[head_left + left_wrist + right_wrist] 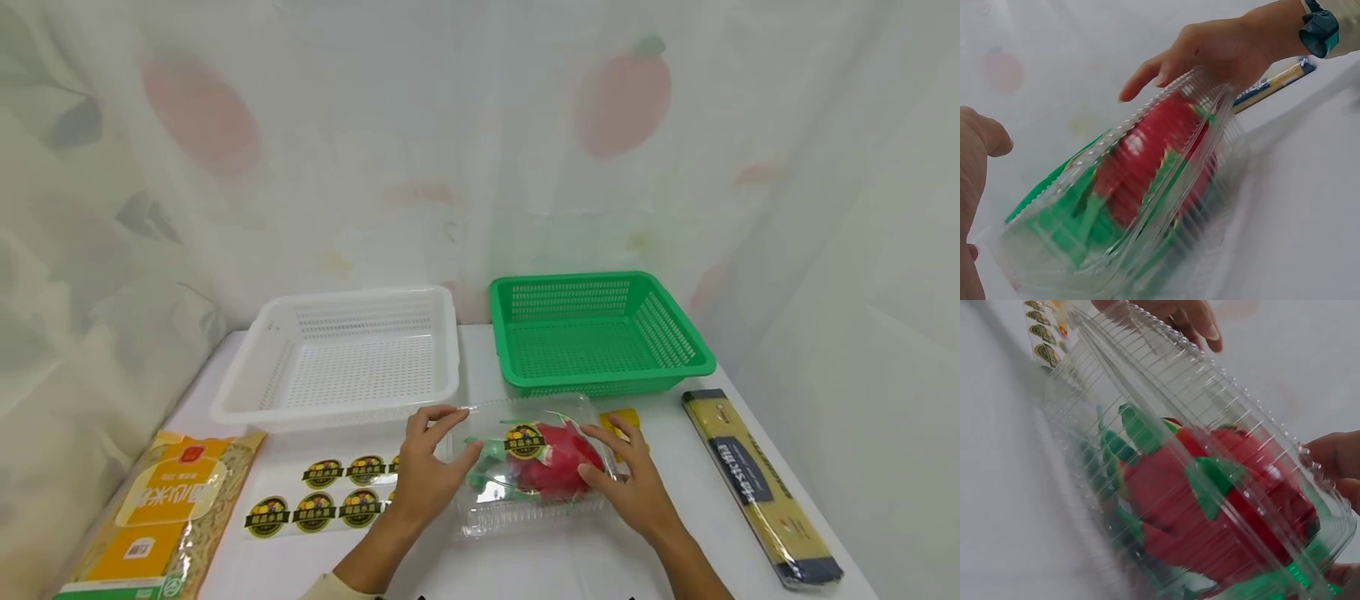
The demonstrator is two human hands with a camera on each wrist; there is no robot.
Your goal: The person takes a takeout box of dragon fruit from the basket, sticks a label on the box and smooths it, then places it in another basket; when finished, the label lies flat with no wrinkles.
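Observation:
A clear plastic clamshell box [491,504] lies on the white table with a red and green dragon fruit [558,462] inside. A round black and gold sticker [525,442] is on its lid. At the box's left end is my left hand [431,462], its fingers and thumb spread over the edge. My right hand [633,479] is at the other end, fingers loosely bent, thumb near the lid. In the left wrist view, the left thumb [997,137] shows apart from the box. The right wrist view shows right-hand fingers [1335,456] by the box's rim.
Behind stand a white basket [337,412] and a green basket [607,385]. Sheets of round stickers [315,510] lie to the left, beside a bag of noodles [161,517]. A long pasta packet [757,483] is at right; a yellow item [622,419] sits partly behind my right hand.

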